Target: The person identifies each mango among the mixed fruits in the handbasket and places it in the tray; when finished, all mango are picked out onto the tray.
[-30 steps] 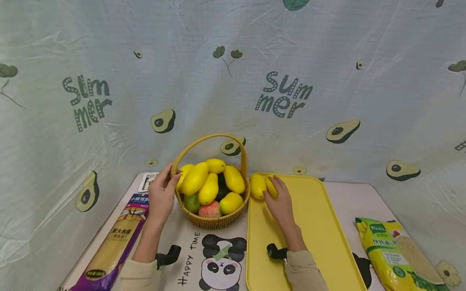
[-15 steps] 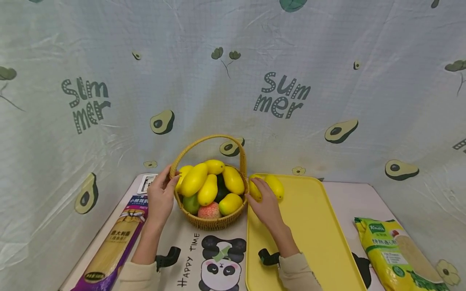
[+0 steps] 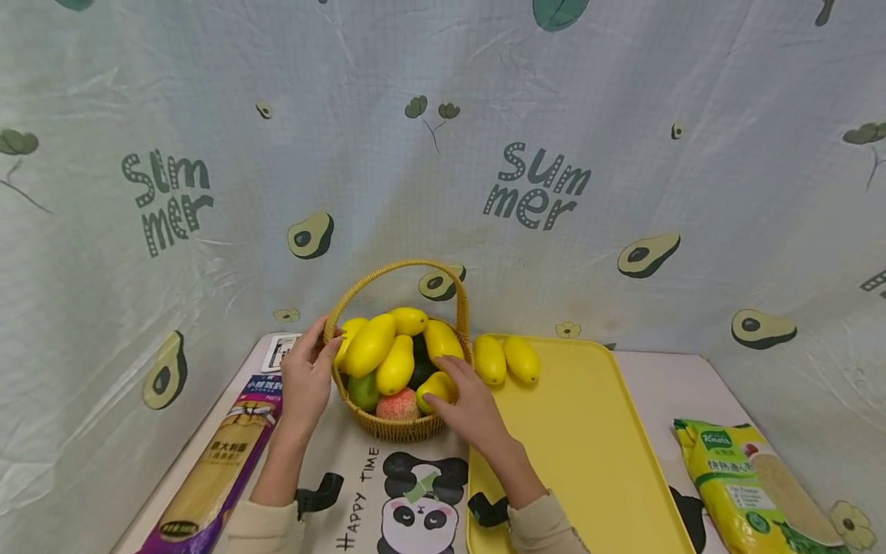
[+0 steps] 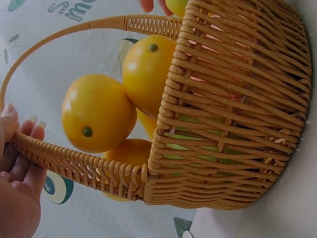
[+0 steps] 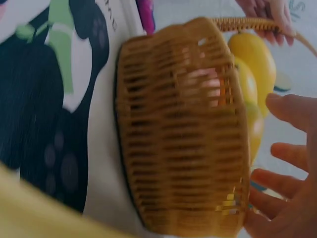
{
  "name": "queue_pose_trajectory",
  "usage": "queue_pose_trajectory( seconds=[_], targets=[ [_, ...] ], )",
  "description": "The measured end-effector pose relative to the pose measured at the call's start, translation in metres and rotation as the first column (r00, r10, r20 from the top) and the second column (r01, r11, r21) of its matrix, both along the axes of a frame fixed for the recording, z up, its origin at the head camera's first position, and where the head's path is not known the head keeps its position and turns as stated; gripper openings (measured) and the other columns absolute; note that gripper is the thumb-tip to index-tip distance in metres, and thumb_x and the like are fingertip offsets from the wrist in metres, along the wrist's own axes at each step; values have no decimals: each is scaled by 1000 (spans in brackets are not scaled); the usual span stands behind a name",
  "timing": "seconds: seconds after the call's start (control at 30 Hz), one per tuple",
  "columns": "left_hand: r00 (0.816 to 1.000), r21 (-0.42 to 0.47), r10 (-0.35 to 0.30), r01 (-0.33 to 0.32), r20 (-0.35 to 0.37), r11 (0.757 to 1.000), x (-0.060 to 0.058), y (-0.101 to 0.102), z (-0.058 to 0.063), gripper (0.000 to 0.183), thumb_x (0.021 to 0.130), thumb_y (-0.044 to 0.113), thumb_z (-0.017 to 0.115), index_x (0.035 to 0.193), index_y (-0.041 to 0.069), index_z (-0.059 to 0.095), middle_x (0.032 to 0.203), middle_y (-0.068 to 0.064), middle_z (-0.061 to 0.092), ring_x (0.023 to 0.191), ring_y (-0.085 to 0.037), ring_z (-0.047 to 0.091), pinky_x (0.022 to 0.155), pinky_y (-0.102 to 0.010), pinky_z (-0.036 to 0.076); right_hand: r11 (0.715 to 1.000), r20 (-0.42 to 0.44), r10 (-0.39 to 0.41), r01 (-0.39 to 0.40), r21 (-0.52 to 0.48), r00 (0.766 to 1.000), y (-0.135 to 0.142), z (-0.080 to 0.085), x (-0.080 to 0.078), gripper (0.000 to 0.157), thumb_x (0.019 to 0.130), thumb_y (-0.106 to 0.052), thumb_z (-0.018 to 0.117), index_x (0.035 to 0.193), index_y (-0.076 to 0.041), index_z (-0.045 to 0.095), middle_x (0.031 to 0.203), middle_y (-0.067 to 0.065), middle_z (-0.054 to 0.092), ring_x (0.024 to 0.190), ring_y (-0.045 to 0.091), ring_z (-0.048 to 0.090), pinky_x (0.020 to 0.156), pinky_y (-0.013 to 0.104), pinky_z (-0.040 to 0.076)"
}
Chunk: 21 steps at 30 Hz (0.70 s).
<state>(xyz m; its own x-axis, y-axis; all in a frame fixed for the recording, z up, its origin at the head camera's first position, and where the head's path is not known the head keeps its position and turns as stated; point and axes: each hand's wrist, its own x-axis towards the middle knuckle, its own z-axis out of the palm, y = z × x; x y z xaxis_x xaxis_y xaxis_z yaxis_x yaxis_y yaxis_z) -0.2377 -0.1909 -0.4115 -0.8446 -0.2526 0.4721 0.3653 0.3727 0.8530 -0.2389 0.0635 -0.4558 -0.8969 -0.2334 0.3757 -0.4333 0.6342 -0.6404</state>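
My left hand (image 3: 307,377) holds the left side of the handle of a wicker basket (image 3: 401,432), thumb in front and fingers behind it. Inside are smooth yellow oval fruits (image 3: 371,345), a green fruit (image 3: 363,390), a dark fruit (image 3: 421,362) and a speckled pink peach (image 3: 399,405). Over the basket's front right rim reaches my right hand (image 3: 474,408), its fingers spread around a yellow-green mango (image 3: 431,392). The right wrist view shows these fingers (image 5: 280,183) apart above the rim; whether they touch the mango cannot be told.
Right of the basket lies a yellow tray (image 3: 574,446) with two yellow oval fruits (image 3: 522,359) at its far left corner. A purple pasta pack (image 3: 220,462) lies at the left, a yellow-green Knorr bag (image 3: 757,485) at the right. A patterned curtain (image 3: 388,192) hangs behind.
My right hand has moved left from the two yellow fruits on the tray, which it has let go, to the basket's front right. My left hand stays on the handle.
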Motion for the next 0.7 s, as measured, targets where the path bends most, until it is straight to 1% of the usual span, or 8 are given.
queue_pose_trajectory(
  seconds=[0.13,0.23,0.37,0.6,0.7],
  targets=[
    [1000,3,2,-3,18,1000,1,0,0,44,102,25,55,145,23,51,124,-7,61,124,-21,59,97,-9,47,999,18,-3,2,53,1000,-11,1,2,58,88,-37,71,141,-20,55,146,5,53,130,27,54,109,48,49],
    [1000,-4,12,-12,26,1000,2,-1,0,43,102,27,55,145,26,51,124,-5,62,125,-17,58,98,-11,47,993,8,-28,27,111,1000,-17,0,1,58,87,-40,69,141,-22,56,145,4,54,129,26,56,107,47,50],
    [1000,2,12,-12,14,1000,2,-1,0,43,102,26,55,144,25,52,123,-5,62,124,-17,59,97,-9,48,985,-13,-54,55,165,998,-20,-3,0,58,86,-39,69,139,-21,58,142,3,56,127,25,56,106,45,50],
    [1000,1,-4,4,2,1000,1,-1,0,43,102,24,56,145,23,52,123,-7,63,122,-18,60,95,-8,48,989,-14,-88,89,115,996,-15,-4,0,56,85,-34,73,137,-18,59,142,8,55,128,29,54,106,49,51],
    [1000,8,-9,9,-1,1000,0,-1,0,43,101,23,56,144,23,52,123,-7,63,122,-20,60,94,-8,48,987,-18,-108,109,119,994,-13,-4,-1,57,85,-32,74,138,-17,59,142,8,55,127,29,55,105,48,51]
  ],
)
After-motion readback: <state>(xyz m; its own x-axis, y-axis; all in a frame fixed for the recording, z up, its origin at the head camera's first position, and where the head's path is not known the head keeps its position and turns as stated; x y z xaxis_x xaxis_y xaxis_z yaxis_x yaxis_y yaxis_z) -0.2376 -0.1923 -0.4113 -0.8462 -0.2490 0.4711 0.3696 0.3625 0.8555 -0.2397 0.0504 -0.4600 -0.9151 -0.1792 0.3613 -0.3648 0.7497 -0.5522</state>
